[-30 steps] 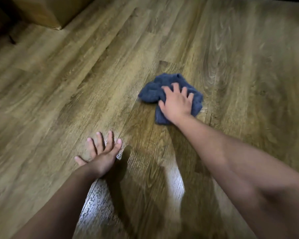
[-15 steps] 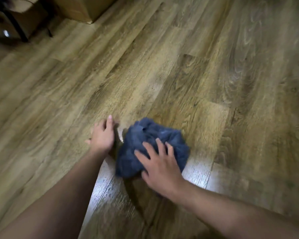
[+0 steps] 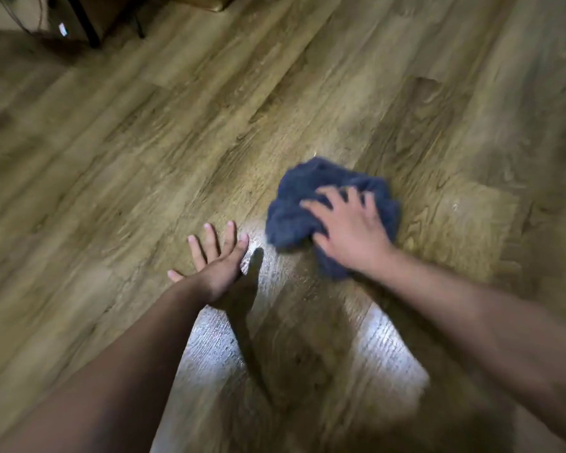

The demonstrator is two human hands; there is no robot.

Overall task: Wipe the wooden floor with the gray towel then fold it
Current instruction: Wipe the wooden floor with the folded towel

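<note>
Pressing gray towel (image 3: 291, 217) under spread right hand (image 3: 350, 230); left hand (image 3: 217, 260) flat on wooden floor (image 3: 144, 152).

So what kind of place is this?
Likely an indoor room, perhaps a home: a wood-grain plank floor, a dark furniture leg at the top left, and a brown box at the top edge.

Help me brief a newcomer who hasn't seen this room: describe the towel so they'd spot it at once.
The wooden floor fills the view, with a bright glare patch low in the middle. Just beyond the glare, under the right hand, lies the towel. It is the only soft, crumpled, blue-gray thing on the brown planks.
</note>
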